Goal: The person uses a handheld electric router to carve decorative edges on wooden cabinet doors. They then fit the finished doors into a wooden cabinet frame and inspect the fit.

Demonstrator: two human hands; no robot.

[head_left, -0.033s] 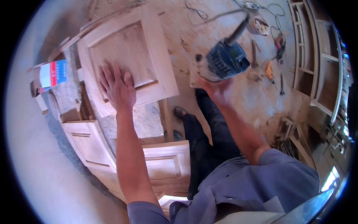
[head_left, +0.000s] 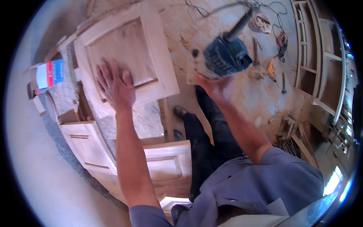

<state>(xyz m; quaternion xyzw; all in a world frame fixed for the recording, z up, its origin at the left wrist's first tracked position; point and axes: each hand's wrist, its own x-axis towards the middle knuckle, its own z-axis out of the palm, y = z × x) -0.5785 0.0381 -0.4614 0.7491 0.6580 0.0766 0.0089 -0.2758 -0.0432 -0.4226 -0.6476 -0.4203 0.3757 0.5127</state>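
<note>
My left hand (head_left: 117,89) lies flat with fingers spread on a pale wooden cabinet door (head_left: 163,56) that has a recessed centre panel. The door rests on a dusty, rough-topped bench (head_left: 145,123). In my right hand (head_left: 217,89) is a blue corded power tool (head_left: 227,56) that looks like a trim router, held beside the door's right edge. My fingers wrap around its lower body and are partly hidden beneath it. A thick dark cord end rises from its top. The tool's working end is not clear to see.
Two more panelled doors (head_left: 89,145) (head_left: 166,164) stand by the bench. A red, white and blue box (head_left: 55,73) sits at left. On the dusty floor lie a yellow-orange drill (head_left: 270,69), a hammer (head_left: 256,56), cables and a bucket (head_left: 261,23). A wooden cabinet frame (head_left: 315,56) stands at right.
The whole view has shifted slightly. The power tool in my right hand has moved a little left, closer to the door's edge. My left hand stays flat on the door.
</note>
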